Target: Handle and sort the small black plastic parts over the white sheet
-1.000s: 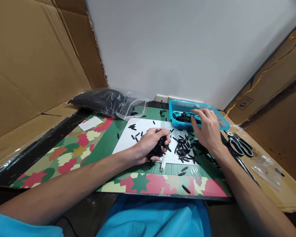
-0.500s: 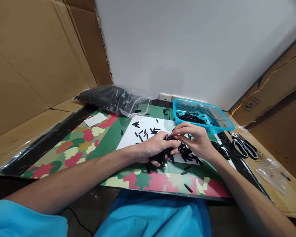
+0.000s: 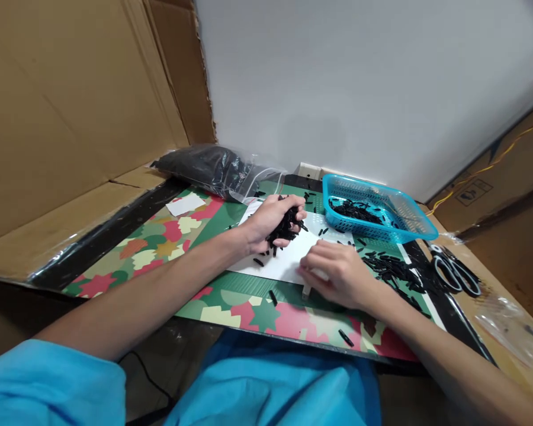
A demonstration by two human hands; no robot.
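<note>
My left hand [image 3: 270, 222] is lifted just over the white sheet [image 3: 284, 263], shut on a handful of small black pieces [image 3: 285, 228]; a few lie under it. My right hand [image 3: 337, 275] presses down at the sheet's near edge. Its fingers are curled on a small pale object [image 3: 306, 290] that sticks out below them. To its right, more black pieces [image 3: 391, 266] are heaped on the patterned mat [image 3: 160, 245]. Behind stands a blue basket [image 3: 408, 214] with black pieces [image 3: 350, 210] inside.
A zip bag of black pieces [image 3: 213, 165] lies at the back left, a white slip [image 3: 185, 204] near it. Scissors [image 3: 455, 269] and a clear bag [image 3: 506, 322] lie at the right. Cardboard [image 3: 71, 118] walls the left side. Stray pieces [image 3: 345, 337] sit near the front edge.
My left hand rose and moved back with its handful. My right hand left the basket, met the left hand, then dropped to the sheet's near edge onto the pale object.
</note>
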